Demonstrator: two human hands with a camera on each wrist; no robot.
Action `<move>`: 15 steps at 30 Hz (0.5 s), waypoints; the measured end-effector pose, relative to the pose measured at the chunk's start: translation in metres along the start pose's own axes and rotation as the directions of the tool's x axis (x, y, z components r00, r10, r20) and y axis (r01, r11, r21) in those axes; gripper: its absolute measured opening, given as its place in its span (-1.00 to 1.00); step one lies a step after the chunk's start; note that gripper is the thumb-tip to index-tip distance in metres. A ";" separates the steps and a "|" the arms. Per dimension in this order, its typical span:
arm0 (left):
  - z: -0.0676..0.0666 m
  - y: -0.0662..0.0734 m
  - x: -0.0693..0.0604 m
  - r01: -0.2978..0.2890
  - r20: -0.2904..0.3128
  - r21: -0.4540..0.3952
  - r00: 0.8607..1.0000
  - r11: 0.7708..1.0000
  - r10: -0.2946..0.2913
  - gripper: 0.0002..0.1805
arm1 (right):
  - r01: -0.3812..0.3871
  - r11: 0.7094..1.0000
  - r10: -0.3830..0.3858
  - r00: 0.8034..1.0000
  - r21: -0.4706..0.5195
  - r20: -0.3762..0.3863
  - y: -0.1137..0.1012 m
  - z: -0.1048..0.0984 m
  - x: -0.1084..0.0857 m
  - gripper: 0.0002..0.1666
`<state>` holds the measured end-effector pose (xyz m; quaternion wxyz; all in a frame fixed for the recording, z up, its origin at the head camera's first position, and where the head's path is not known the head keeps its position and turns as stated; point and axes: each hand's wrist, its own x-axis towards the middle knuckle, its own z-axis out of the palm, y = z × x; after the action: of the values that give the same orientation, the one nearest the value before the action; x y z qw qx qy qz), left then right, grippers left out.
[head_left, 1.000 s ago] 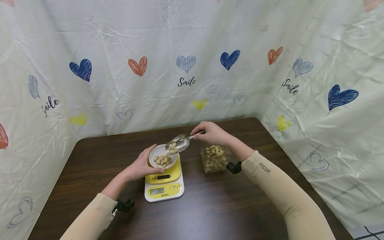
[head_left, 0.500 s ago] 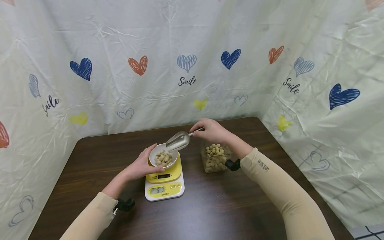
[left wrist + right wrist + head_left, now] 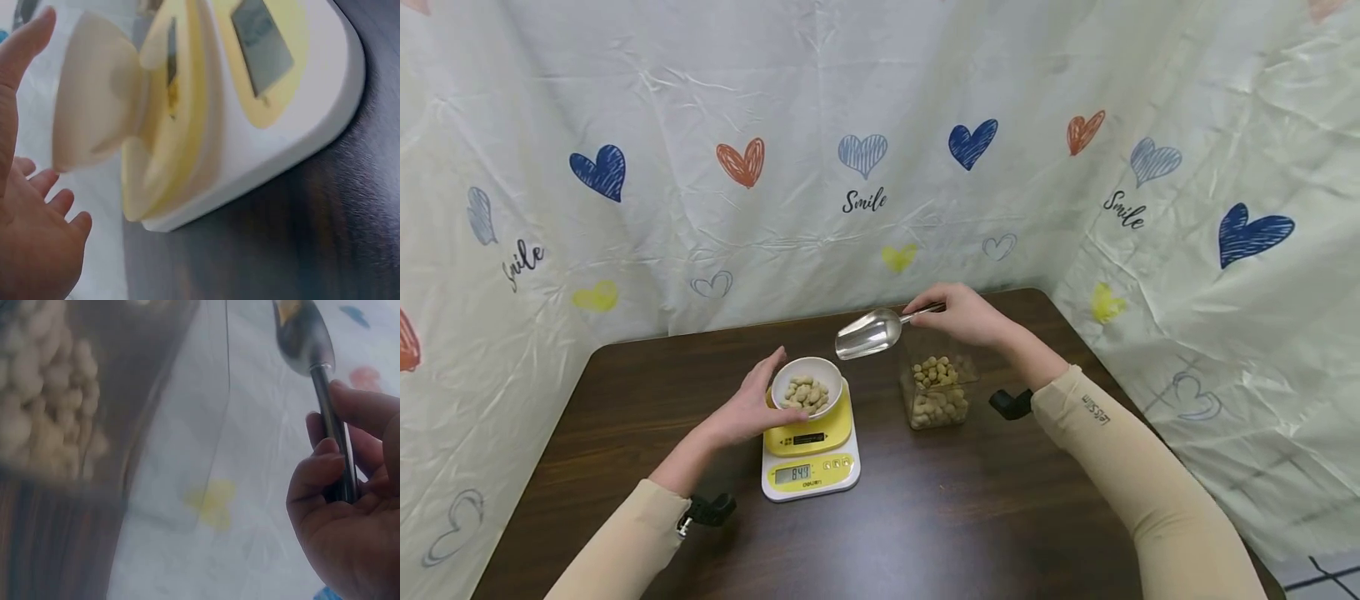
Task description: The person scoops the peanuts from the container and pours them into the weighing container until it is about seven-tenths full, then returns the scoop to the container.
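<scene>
scoop [image 3: 868, 334], seemingly empty, is clamped in right grip [image 3: 964, 317], left grip [image 3: 747, 410] spread beside bowl [image 3: 822, 372] of nuts [image 3: 805, 393] on scale [image 3: 837, 435]; weighing seems underway, next likely calling for a steady reading.

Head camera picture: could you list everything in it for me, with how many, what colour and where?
Table: 1, dark brown, under everything
Scale: 1, yellow and white, on the table
Bowl: 1, white, on the scale
Container: 1, clear, on the table, right of the scale
Nuts: too many to count, pale tan, in the bowl and the container
Scoop: 1, silver, held above the table
Backdrop: sheet count unclear, white, heart-patterned, behind and beside the table
Tiled patch: 1, pale with dark lines, bottom right corner
Wrist cameras: 2, black, one per wrist
Sleeves: 2, beige, on the arms
Left hand: 1, bare, beside the bowl
Right hand: 1, bare, gripping the scoop's handle
</scene>
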<state>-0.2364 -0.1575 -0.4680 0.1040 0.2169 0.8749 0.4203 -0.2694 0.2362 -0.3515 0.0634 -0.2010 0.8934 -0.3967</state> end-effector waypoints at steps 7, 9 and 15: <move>-0.003 0.023 0.002 -0.047 -0.023 0.026 0.999 0.999 0.048 0.28 | -0.071 0.996 0.073 0.996 0.053 -0.042 0.018 -0.031 -0.022 -0.60; -0.001 0.032 0.003 -0.062 -0.020 0.027 0.998 0.998 0.063 0.28 | -0.082 0.996 0.085 0.995 0.046 -0.061 0.021 -0.038 -0.030 -0.59; 0.012 0.065 0.011 -0.112 0.006 -0.007 0.994 0.994 0.112 0.24 | -0.082 0.996 0.078 0.989 -0.025 -0.124 0.027 -0.059 -0.049 -0.62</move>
<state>-0.2225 -0.1088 -0.4248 0.0837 0.2664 0.8596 0.4278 -0.2491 0.3132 -0.3340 0.0213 -0.1410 0.9088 -0.3922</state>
